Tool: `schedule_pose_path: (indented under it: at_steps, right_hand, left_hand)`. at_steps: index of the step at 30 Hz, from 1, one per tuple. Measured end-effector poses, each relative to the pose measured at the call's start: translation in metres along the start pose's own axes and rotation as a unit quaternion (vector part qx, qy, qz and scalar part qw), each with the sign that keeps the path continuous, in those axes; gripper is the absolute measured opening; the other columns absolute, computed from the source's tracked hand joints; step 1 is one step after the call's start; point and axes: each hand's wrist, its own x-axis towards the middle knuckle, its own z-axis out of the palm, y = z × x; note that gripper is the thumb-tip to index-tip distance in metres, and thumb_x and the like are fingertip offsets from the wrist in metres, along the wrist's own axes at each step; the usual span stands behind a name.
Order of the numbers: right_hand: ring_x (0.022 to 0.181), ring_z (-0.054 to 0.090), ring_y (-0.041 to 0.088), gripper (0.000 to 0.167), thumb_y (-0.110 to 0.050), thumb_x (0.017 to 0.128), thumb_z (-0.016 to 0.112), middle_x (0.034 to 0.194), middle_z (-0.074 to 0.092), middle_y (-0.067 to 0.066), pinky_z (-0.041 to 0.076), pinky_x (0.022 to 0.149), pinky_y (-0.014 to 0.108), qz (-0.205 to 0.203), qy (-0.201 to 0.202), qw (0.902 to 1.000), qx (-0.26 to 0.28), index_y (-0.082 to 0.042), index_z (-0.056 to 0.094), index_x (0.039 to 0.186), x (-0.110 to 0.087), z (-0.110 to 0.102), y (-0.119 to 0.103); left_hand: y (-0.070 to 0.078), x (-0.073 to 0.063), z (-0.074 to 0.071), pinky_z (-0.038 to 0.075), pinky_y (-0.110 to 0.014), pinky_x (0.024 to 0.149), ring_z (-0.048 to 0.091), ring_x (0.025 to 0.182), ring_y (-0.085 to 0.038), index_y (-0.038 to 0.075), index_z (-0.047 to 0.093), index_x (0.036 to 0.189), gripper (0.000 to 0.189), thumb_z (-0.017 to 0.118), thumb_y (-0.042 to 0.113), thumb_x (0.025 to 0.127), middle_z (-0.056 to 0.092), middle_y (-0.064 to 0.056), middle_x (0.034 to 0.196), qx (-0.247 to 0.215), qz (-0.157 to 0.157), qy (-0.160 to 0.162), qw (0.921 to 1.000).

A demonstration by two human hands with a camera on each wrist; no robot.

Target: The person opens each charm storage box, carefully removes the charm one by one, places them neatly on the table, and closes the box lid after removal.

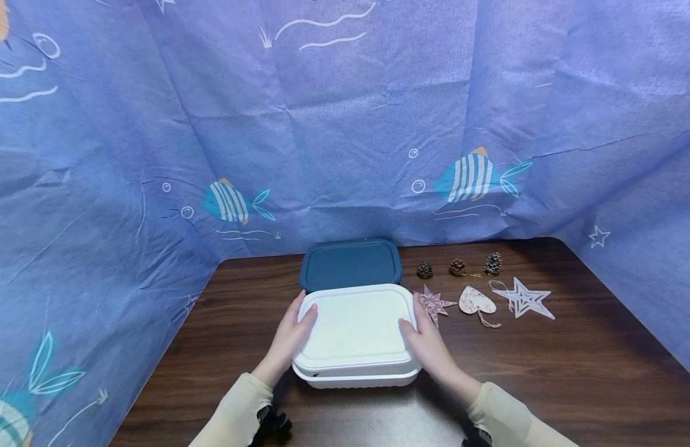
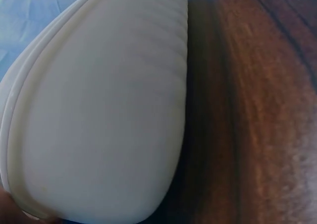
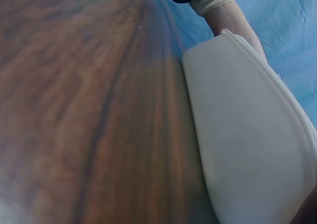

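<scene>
A white lid lies over a white rectangular box at the middle of the table. Along the lid's front edge a gap shows above the box rim. My left hand holds the lid's left side, its thumb on top. At the right side my right hand grips the lid in the same way. The left wrist view shows the box's smooth side wall close up; the right wrist view shows the opposite wall. The box's inside is mostly hidden.
Behind the box lies a dark blue lid. To the right are several pine cones, a pink glitter star, a heart ornament and a white star. A blue curtain hangs behind the wooden table.
</scene>
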Motion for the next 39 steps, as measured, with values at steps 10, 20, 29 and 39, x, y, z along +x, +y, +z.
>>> schedule_pose_path:
  at_steps: [10,20,29,39]
  right_hand:
    - [0.152,0.008,0.041,0.069,-0.011,0.104,0.050,0.164,0.009,0.028,0.006,0.122,0.053,0.003,-0.004,1.0000,-0.004,0.010,0.012,0.157,-0.006,0.001,0.003]
    - [0.152,0.005,0.038,0.069,-0.011,0.104,0.049,0.165,0.006,0.026,0.004,0.122,0.051,0.009,-0.015,0.9998,0.009,0.010,0.010,0.157,-0.012,0.000,0.001]
    - [0.152,0.006,0.040,0.069,-0.009,0.103,0.051,0.164,0.009,0.028,0.005,0.122,0.052,-0.001,-0.012,0.9999,0.011,0.012,0.012,0.156,-0.015,0.000,0.002]
    - [0.152,0.007,0.042,0.069,-0.007,0.101,0.050,0.164,0.010,0.028,0.005,0.122,0.054,0.003,-0.016,0.9998,0.011,0.011,0.012,0.157,-0.016,-0.002,0.004]
  left_hand:
    - [-0.006,-0.005,0.001,0.019,-0.058,0.119,0.023,0.149,-0.042,0.006,0.031,0.158,0.066,0.054,0.037,0.104,0.029,-0.023,0.161,0.024,-0.005,-0.011,0.9996]
    - [-0.007,-0.010,0.001,0.019,-0.060,0.118,0.024,0.148,-0.043,0.006,0.031,0.158,0.064,0.055,0.031,0.104,0.030,-0.023,0.160,0.021,-0.011,-0.015,0.9996]
    - [-0.008,-0.013,0.000,0.019,-0.060,0.118,0.024,0.148,-0.043,0.006,0.031,0.158,0.065,0.056,0.029,0.103,0.029,-0.023,0.161,0.024,-0.009,-0.017,0.9995]
    - [-0.011,-0.017,0.002,0.020,-0.060,0.118,0.026,0.148,-0.042,0.006,0.033,0.157,0.065,0.058,0.029,0.102,0.031,-0.022,0.160,0.032,-0.001,-0.015,0.9994]
